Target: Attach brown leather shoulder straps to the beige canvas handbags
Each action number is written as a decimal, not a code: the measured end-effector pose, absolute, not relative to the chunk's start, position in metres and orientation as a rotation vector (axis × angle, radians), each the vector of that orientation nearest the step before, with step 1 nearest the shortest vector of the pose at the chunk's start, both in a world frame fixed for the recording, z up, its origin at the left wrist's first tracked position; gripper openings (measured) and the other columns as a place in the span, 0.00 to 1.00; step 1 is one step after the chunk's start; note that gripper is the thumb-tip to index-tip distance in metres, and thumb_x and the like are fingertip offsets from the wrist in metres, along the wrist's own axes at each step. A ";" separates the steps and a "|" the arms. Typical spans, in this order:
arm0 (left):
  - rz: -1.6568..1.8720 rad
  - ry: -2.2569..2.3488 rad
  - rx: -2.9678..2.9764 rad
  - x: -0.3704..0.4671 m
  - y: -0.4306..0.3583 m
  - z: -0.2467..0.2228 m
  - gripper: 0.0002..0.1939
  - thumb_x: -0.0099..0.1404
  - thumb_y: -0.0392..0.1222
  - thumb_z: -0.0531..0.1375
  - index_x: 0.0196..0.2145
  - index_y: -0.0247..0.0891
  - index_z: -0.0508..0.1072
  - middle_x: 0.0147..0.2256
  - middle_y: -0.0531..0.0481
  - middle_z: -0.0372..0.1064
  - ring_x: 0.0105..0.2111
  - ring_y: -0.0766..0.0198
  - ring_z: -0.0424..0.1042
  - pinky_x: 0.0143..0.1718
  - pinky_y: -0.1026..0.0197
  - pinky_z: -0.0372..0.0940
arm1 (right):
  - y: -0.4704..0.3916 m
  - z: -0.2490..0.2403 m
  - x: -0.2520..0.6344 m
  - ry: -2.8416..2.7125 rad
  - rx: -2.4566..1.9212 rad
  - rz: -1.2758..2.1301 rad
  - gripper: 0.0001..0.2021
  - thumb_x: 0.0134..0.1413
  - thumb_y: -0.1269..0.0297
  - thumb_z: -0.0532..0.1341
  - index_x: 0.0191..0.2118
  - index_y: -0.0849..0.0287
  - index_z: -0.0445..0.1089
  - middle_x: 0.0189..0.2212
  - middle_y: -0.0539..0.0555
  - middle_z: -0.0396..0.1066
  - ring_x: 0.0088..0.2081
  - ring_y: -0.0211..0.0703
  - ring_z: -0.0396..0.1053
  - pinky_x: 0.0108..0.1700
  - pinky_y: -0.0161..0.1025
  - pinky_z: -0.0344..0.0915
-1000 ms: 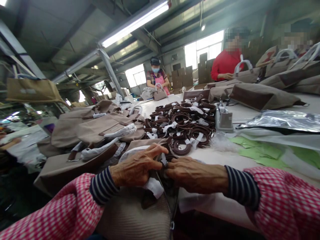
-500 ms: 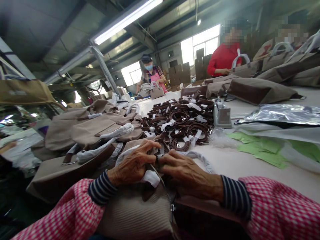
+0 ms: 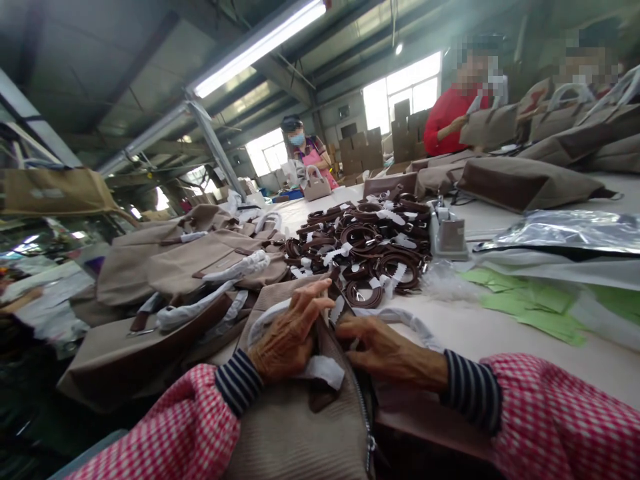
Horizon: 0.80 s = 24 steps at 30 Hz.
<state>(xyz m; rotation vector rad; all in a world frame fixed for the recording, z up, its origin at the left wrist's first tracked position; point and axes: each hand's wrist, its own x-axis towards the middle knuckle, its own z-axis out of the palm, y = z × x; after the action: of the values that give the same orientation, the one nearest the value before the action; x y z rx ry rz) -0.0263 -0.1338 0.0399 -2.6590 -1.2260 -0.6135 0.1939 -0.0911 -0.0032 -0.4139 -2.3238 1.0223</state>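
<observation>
A taupe ribbed bag [image 3: 305,433] lies right in front of me, its zipped opening toward the right and a metal zipper pull near its lower end. White wrapping covers its handles. My left hand [image 3: 293,330] is on the bag's upper part, bent fingers at the left edge of the opening; what they grip is hidden. My right hand [image 3: 387,350] is at the opening's right edge, fingers curled around the dark rim beside the wrapped handle [image 3: 400,320].
Coiled brown straps [image 3: 360,240] are heaped beyond the bag. Stacked taupe bags [image 3: 210,257] lie at the left. Green sheets [image 3: 535,307], silvery plastic [image 3: 570,230] and a small dispenser [image 3: 450,233] are at the right. Other people stand across the table.
The bag's opening has spread wider and the bag shows more to the right. My hands have moved apart a little. The person in red now holds up a bag.
</observation>
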 end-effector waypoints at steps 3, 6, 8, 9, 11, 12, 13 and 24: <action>-0.700 -1.268 -2.465 -0.025 -0.133 0.032 0.25 0.67 0.27 0.55 0.60 0.39 0.61 0.66 0.37 0.57 0.69 0.50 0.55 0.68 0.42 0.59 | -0.081 -0.002 0.213 -2.123 -0.540 1.123 0.09 0.56 0.72 0.61 0.40 0.60 0.79 0.37 0.53 0.76 0.38 0.42 0.71 0.41 0.35 0.64; -0.416 -1.281 -2.617 -0.013 -0.123 0.026 0.14 0.75 0.38 0.55 0.56 0.40 0.67 0.62 0.41 0.65 0.65 0.51 0.61 0.64 0.46 0.65 | -0.065 -0.006 0.221 -2.018 -0.693 1.090 0.08 0.57 0.69 0.61 0.36 0.61 0.79 0.32 0.52 0.75 0.34 0.40 0.69 0.37 0.36 0.62; -0.179 -1.227 -2.744 -0.001 -0.113 0.024 0.12 0.77 0.42 0.54 0.52 0.40 0.72 0.59 0.42 0.68 0.64 0.50 0.63 0.62 0.47 0.66 | -0.056 -0.012 0.221 -2.055 -0.721 1.094 0.08 0.56 0.69 0.60 0.34 0.62 0.78 0.29 0.51 0.74 0.31 0.40 0.67 0.36 0.36 0.61; -0.104 -1.229 -2.777 0.004 -0.108 0.024 0.12 0.77 0.44 0.54 0.51 0.39 0.73 0.57 0.42 0.70 0.63 0.50 0.64 0.61 0.48 0.66 | -0.052 -0.015 0.220 -2.085 -0.722 1.084 0.08 0.55 0.70 0.60 0.34 0.63 0.78 0.29 0.51 0.74 0.31 0.40 0.67 0.36 0.36 0.60; -0.018 -1.293 -2.826 0.013 -0.102 0.033 0.11 0.75 0.45 0.57 0.49 0.37 0.75 0.52 0.42 0.73 0.58 0.51 0.69 0.59 0.50 0.68 | -0.049 -0.021 0.218 -2.131 -0.713 1.057 0.08 0.54 0.71 0.60 0.33 0.64 0.78 0.29 0.52 0.74 0.32 0.40 0.67 0.36 0.36 0.60; 0.001 -1.322 -2.856 0.016 -0.101 0.042 0.11 0.74 0.43 0.59 0.49 0.37 0.75 0.51 0.43 0.74 0.55 0.52 0.70 0.58 0.51 0.68 | -0.048 -0.022 0.217 -2.136 -0.710 1.052 0.07 0.53 0.72 0.60 0.32 0.64 0.77 0.29 0.52 0.73 0.32 0.39 0.67 0.36 0.36 0.59; 0.015 -1.337 -2.895 0.018 -0.101 0.053 0.10 0.73 0.41 0.60 0.48 0.37 0.76 0.50 0.43 0.74 0.54 0.53 0.72 0.58 0.52 0.67 | -0.048 -0.023 0.217 -2.136 -0.710 1.057 0.07 0.52 0.72 0.60 0.31 0.64 0.77 0.28 0.51 0.73 0.31 0.39 0.66 0.35 0.36 0.59; -0.231 -1.972 -2.265 0.030 -0.032 0.105 0.20 0.69 0.57 0.58 0.31 0.39 0.79 0.33 0.42 0.77 0.38 0.51 0.77 0.40 0.56 0.65 | -0.052 -0.022 0.213 -2.108 -0.819 1.088 0.08 0.50 0.74 0.58 0.28 0.63 0.75 0.26 0.50 0.72 0.29 0.38 0.65 0.32 0.34 0.56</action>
<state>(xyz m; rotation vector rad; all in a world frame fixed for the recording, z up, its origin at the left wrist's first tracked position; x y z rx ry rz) 0.0297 -0.0318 0.1048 -2.2651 -1.9719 -0.2315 0.2135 -0.0525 -0.0217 -0.8186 -2.1084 1.0884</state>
